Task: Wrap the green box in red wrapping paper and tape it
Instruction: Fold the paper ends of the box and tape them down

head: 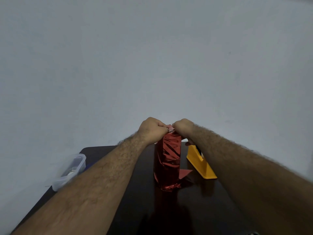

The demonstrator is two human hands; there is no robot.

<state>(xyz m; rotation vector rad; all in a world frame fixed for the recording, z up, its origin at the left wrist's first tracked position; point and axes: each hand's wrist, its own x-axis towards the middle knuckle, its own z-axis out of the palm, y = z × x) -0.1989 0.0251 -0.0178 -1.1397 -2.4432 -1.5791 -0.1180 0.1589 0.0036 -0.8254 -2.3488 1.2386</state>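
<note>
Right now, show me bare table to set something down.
Bare dark table lies nearest the camera, before the red-wrapped box. A narrower strip runs between the clear container and the box, under the left forearm. Crowded: the box's right, by the yellow tape dispenser.

Shiny red wrapping paper [168, 160] covers the upright box — foil-like, creased, catching light. The table [194, 206] is dark and glossy, faintly mirroring the red. A yellow tape dispenser [201, 164] looks like smooth matt plastic — beside the table's left edge, a clear plastic container [71, 172].
</note>
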